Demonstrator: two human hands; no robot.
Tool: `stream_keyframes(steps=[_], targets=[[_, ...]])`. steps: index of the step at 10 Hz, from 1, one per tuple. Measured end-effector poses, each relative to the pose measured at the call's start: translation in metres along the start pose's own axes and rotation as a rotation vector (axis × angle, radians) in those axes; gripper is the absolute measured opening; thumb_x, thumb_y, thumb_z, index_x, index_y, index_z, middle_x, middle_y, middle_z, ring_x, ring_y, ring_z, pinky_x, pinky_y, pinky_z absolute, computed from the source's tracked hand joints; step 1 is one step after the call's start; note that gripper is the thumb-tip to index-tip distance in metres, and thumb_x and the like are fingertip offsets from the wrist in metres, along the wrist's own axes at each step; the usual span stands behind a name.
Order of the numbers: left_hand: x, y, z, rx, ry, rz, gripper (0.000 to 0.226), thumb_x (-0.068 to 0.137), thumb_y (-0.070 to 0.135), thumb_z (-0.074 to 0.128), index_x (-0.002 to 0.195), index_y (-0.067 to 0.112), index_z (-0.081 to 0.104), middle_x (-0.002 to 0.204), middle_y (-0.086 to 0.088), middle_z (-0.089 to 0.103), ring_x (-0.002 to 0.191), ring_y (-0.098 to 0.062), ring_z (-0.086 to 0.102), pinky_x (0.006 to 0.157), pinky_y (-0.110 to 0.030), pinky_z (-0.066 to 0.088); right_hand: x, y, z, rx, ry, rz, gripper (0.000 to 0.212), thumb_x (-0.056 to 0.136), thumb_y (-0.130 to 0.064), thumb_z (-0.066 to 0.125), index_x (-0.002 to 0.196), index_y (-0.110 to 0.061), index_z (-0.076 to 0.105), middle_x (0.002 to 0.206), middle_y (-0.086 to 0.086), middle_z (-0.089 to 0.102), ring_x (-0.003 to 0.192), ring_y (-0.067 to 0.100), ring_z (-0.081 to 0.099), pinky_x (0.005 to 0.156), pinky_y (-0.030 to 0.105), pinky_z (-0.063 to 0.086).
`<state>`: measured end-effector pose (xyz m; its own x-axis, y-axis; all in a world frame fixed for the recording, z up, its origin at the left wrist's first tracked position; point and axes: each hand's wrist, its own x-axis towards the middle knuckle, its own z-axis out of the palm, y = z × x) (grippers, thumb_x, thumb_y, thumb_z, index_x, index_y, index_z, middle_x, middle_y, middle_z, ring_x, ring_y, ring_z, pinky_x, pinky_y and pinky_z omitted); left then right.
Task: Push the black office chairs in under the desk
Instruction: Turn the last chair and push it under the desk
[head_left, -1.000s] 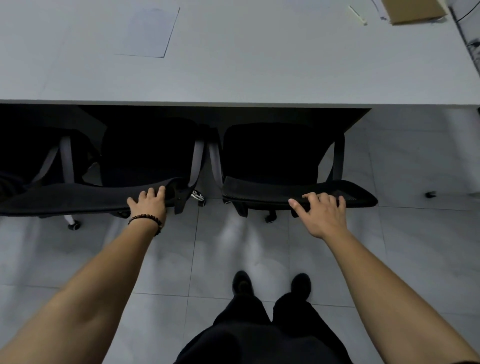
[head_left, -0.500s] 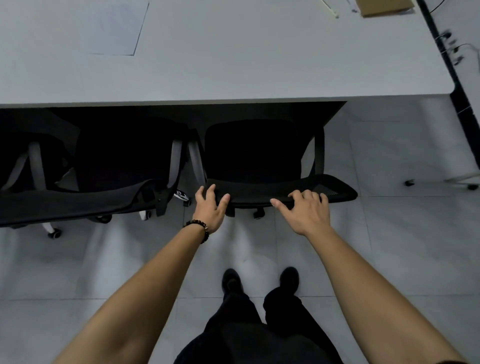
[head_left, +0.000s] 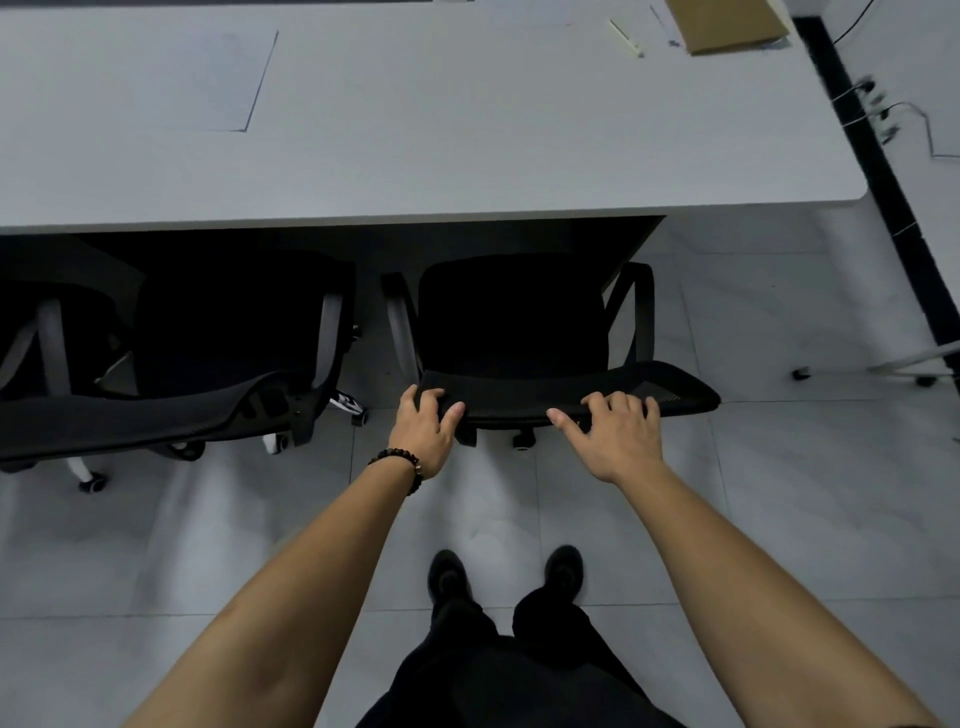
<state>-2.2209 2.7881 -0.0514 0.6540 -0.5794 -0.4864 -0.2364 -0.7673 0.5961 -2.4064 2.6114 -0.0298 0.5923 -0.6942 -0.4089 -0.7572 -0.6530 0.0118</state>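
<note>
Gripping one chair (head_left: 530, 387), left hand (head_left: 423, 434), right hand (head_left: 615, 436)

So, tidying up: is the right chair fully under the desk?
No: the chair shows its seat and backrest in front of the desk edge.

Neighbouring chair (head_left: 156, 422) close left, bare floor (head_left: 789, 499) right

The right black mesh chair (head_left: 519, 332) and left black mesh chair (head_left: 234, 332) sit partly under the grey flat desk (head_left: 467, 135), a brown cardboard box (head_left: 727, 23) on its far-right corner.
</note>
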Motion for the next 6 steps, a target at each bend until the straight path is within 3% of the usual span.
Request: stream_keyframes(steps=[3,4,5,6], targets=[[0.004,-0.004,-0.006,0.070,-0.013,-0.060,0.057,0.095,0.054,0.035,0.142,0.020,0.034,0.154,-0.010,0.019,0.140,-0.028,0.025,0.113,-0.047,0.028,0.001,-0.005,-0.003,0.085,-0.096,-0.017,0.087,0.087,-0.080,0.015,0.145,-0.021,0.039,0.144,0.012,0.045,0.139,0.029,0.032,0.119,0.052,0.008],[0.001,-0.007,-0.009,0.114,0.016,-0.049,0.057,0.095,0.055,0.032,0.144,0.025,0.031,0.149,-0.010,0.029,0.135,-0.029,0.032,0.108,-0.050,0.034,0.003,0.008,-0.025,0.265,-0.146,-0.077,0.071,0.092,-0.065,0.043,0.146,-0.020,0.038,0.148,0.010,0.042,0.137,0.028,0.036,0.116,0.047,0.022],[-0.008,-0.016,-0.017,0.212,0.008,-0.023,0.056,0.095,0.056,0.029,0.146,0.033,0.022,0.147,-0.011,0.032,0.133,-0.031,0.034,0.105,-0.051,0.037,-0.009,0.014,-0.101,0.768,0.017,-0.140,0.054,0.093,-0.043,0.060,0.140,-0.018,0.048,0.140,0.005,0.050,0.130,0.022,0.047,0.106,0.037,0.041],[-0.021,-0.032,-0.022,0.333,0.010,0.020,0.060,0.096,0.054,0.029,0.149,0.038,0.006,0.148,-0.013,0.031,0.135,-0.032,0.032,0.104,-0.051,0.038,-0.065,0.026,-0.220,1.265,0.403,-0.477,0.029,0.098,-0.023,0.056,0.127,-0.017,0.057,0.124,-0.001,0.062,0.118,0.015,0.059,0.102,0.033,0.048]])
